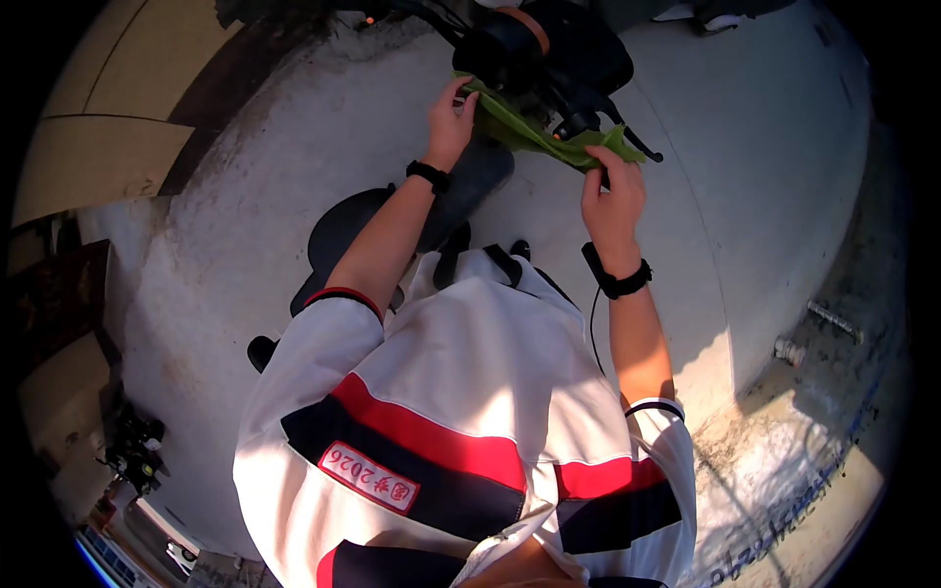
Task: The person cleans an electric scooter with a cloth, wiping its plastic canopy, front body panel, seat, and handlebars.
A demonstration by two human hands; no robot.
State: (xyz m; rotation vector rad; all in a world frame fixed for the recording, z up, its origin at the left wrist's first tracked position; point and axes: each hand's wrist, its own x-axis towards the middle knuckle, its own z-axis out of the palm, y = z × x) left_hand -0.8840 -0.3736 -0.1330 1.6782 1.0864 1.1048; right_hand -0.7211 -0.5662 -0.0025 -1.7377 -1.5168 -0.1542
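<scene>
A green cloth (pixel 534 135) is stretched between my two hands, in front of a black scooter's handlebar (pixel 578 103). My left hand (pixel 451 129) pinches its upper left end between thumb and fingers. At the lower right end, my right hand (pixel 614 196) grips the cloth's edge, close to the brake lever (pixel 642 147). The cloth sags a little in the middle and overlaps the handlebar in this view. Black bands circle both wrists. Below my left forearm lies the scooter's dark seat (pixel 353 230).
Pale concrete ground (pixel 235 294) surrounds the scooter. Tan panels (pixel 108 118) stand at the upper left. A pipe fitting (pixel 787 351) and a short threaded rod (pixel 835 321) lie on the right. Parked vehicles show at the lower left. A shoe (pixel 723 22) appears at the top right.
</scene>
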